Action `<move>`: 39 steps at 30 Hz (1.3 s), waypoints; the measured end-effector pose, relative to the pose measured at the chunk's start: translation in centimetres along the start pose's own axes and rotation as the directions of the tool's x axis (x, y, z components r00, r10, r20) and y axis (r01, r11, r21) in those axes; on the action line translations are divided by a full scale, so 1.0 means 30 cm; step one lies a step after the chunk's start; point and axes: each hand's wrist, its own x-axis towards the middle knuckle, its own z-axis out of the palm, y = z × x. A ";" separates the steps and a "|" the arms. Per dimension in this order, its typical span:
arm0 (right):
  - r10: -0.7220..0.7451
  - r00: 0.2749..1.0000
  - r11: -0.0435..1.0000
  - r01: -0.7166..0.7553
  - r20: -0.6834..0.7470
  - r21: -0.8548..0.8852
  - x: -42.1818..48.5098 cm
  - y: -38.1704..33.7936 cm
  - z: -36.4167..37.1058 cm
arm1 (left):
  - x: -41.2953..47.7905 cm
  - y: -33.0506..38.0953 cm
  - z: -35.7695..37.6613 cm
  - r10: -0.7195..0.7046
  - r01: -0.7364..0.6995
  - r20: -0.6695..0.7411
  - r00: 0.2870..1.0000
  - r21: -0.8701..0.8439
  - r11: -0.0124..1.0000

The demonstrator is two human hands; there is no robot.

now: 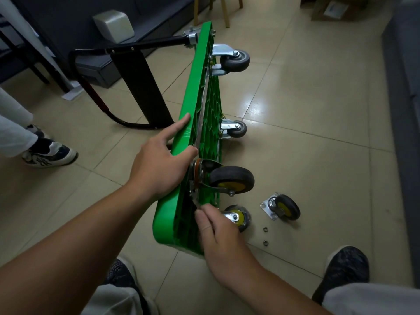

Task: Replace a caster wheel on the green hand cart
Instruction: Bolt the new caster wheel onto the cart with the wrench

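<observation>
Green hand cart (193, 98) stands on edge on the tiled floor (295, 110), with the left hand (156, 169) clasping its upper rim. Thumb and forefinger of the right hand (218, 237) pinch a small metal piece (196, 201) beside the mounted yellow-hubbed caster (229, 180).

Dim overhead indoor light leaves a bright glare patch on the glossy floor tiles (258, 105). Corners darken and straight lines bow with wide-angle distortion; detail is slightly soft throughout.
</observation>
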 end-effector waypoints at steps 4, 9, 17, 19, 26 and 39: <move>0.141 0.989 0.990 -0.140 0.036 -0.027 -0.020 -0.069 -0.027 | -0.005 0.006 -0.002 0.003 -0.003 -0.003 1.000 0.033 0.999; 0.360 0.894 0.837 -0.436 0.267 0.331 -0.043 -0.184 -0.071 | -0.008 0.013 -0.008 -0.004 0.003 0.031 1.000 0.032 0.999; 0.168 0.985 0.985 -0.166 -0.047 0.049 -0.082 -0.084 -0.073 | -0.006 0.007 -0.018 -0.001 0.002 0.068 0.998 -0.005 1.000; 0.058 0.987 0.993 -0.072 -0.151 -0.090 -0.058 0.004 -0.079 | -0.007 0.008 -0.017 0.001 -0.001 0.061 0.998 -0.008 1.000; -0.194 0.977 0.955 0.167 -0.089 -0.244 0.036 0.124 -0.046 | -0.004 0.001 -0.014 0.020 -0.020 0.071 0.997 -0.002 1.000; -0.125 0.991 0.990 0.128 0.048 -0.067 0.090 0.101 0.010 | -0.001 -0.005 -0.013 -0.010 0.011 0.050 0.999 -0.017 1.000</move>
